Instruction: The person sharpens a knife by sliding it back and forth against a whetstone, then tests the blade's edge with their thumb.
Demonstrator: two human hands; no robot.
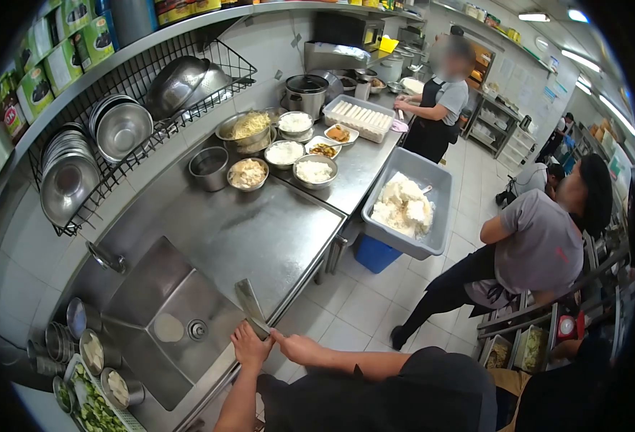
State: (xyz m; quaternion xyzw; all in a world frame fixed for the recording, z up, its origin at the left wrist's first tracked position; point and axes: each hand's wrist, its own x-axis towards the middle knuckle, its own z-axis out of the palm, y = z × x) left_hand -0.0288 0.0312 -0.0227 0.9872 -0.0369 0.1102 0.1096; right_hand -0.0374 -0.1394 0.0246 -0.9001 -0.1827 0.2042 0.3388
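Metal blade (pixel 248 298), at the front edge of the steel counter (pixel 253 227) beside the sink (pixel 170 317); left hand (pixel 251 347), fingers close together against it; right hand (pixel 297 348), curled at its near end. Counter: bare metal, food bowls (pixel 247 174) farther back. Room: pale-tiled floor (pixel 361 306), grey tub (pixel 433 245).

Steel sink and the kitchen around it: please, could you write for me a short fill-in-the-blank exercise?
1. The gray tub stands over a container coloured ____.
2. The wire rack on the wall is ____ in colour.
3. The right hand is farther from the sink drain than the ____ hand.

Missing words: blue; black; left.
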